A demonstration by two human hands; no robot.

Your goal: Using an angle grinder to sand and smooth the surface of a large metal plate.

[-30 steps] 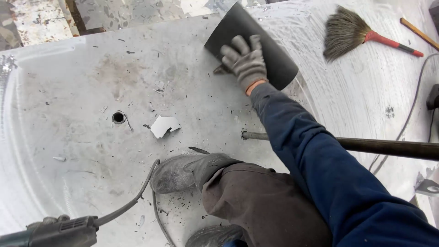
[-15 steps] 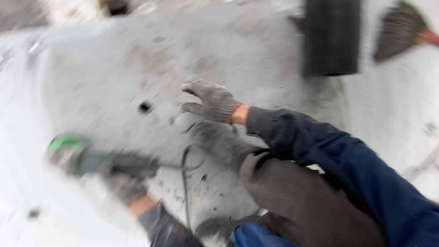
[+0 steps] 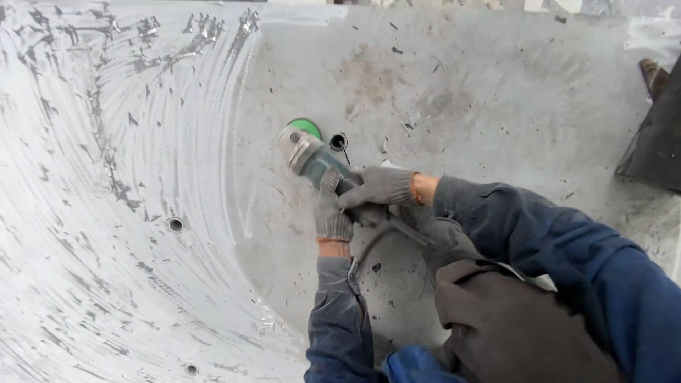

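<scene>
One angle grinder point(image 3: 319, 164), long axis pointing toward ten o'clock; left hand point(image 3: 332, 213) and right hand point(image 3: 376, 188) both closed around its body. Three holes apparently visible in the metal sheet point(image 3: 177, 142).

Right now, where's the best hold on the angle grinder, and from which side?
Grip the angle grinder by its slim body behind the head, coming from the cord end, away from the green disc guard. Both gloved hands sit there: the left hand wraps the body from below, the right hand clasps it from the right. The head points toward the small hole in the metal sheet.
</scene>
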